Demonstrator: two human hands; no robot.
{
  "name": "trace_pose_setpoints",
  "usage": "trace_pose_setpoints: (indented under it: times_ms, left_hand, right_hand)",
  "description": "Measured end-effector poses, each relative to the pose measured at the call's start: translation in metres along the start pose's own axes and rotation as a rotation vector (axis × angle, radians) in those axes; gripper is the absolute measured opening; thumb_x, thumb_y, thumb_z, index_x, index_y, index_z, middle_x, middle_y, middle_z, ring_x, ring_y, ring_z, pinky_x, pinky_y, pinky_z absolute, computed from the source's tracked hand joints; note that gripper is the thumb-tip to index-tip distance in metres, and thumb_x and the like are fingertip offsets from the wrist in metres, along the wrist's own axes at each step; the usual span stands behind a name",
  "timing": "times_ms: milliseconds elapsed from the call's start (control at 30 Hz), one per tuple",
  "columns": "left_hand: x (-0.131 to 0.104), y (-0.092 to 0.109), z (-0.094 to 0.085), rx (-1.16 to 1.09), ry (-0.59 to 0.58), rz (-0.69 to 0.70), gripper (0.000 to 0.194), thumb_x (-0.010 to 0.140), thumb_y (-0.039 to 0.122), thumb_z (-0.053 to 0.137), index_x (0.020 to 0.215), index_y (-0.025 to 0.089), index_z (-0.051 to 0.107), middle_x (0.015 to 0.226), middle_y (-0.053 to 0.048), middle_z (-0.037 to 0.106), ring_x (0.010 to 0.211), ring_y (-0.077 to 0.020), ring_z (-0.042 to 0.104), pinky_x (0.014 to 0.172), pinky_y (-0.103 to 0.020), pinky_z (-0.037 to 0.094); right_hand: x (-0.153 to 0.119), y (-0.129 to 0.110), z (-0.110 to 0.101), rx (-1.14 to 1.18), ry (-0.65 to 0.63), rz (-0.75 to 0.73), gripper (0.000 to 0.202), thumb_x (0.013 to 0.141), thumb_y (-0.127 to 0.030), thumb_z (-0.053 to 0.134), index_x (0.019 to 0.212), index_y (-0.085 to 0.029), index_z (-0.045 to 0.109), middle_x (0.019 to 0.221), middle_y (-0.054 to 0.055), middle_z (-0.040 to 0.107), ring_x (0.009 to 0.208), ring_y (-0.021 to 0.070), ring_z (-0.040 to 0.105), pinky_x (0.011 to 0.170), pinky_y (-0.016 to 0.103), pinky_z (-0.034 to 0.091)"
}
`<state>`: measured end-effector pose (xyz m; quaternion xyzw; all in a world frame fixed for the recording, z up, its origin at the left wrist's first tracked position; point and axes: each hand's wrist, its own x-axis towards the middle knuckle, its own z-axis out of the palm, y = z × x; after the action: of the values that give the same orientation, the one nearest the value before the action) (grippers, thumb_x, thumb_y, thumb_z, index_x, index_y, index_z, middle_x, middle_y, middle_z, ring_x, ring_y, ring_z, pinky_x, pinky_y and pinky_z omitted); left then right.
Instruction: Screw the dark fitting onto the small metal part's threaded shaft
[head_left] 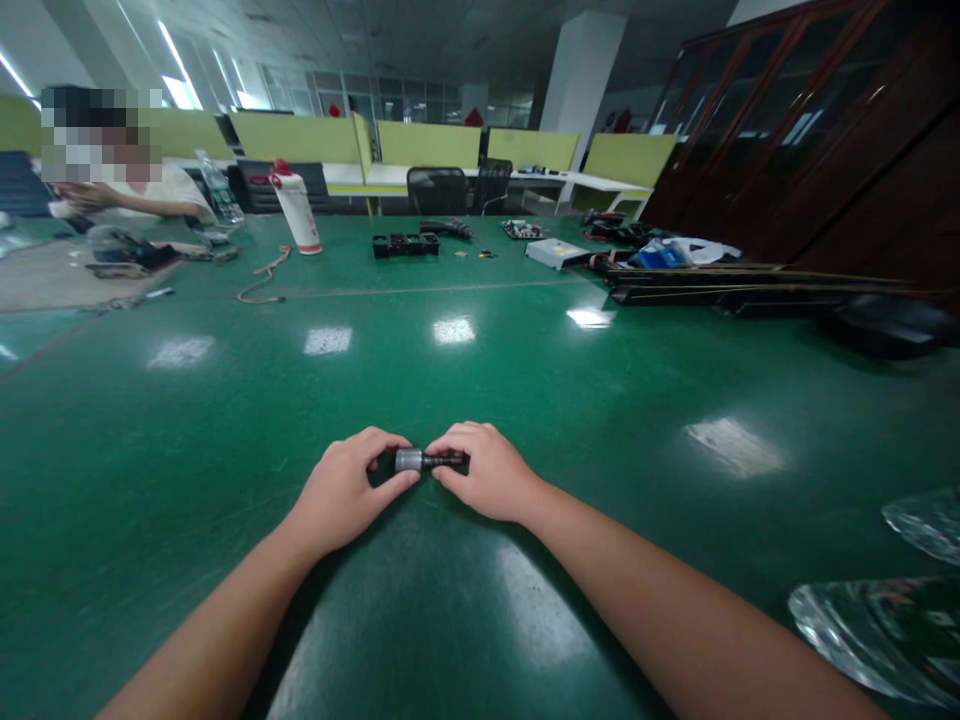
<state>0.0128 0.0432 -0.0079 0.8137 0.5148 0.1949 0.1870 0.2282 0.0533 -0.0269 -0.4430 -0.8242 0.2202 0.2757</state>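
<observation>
A small part with a grey metal cylinder point(409, 459) and a thinner dark stepped shaft point(439, 461) lies sideways, low over the green table. My left hand point(352, 480) curls its fingers and thumb around the cylinder end from the left. From the right, my right hand point(484, 468) pinches the dark shaft, hiding its far tip. Both hands are close together, in line along the part. Whether the part rests on the tabletop or hangs just above it I cannot tell.
The glossy green table point(247, 400) spreads around my hands. Farther back stand a white bottle point(300, 212) with a red lid, a black device point(406, 245) and a grey box point(556, 253). Dark rails point(675, 286) lie at right; clear plastic point(877, 635) is near. A person point(157, 190) sits far left.
</observation>
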Motion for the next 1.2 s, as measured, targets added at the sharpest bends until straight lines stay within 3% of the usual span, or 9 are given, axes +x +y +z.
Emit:
trace_pose_setpoints:
  times_ms: [1200]
  left_hand:
    - [0.0014,-0.0020,0.0012,0.014,0.009,0.016,0.028,0.086,0.044,0.062,0.106,0.025,0.067,0.098,-0.002,0.069,0.081,-0.0195,0.060,0.073,-0.032,0.045]
  right_hand:
    - [0.0004,-0.0001,-0.0002,-0.002,-0.018,0.005,0.018,0.080,-0.018,0.069,0.098,-0.021,0.071,0.094,0.002,0.071,0.088,0.0176,0.060,0.082,0.032,0.039]
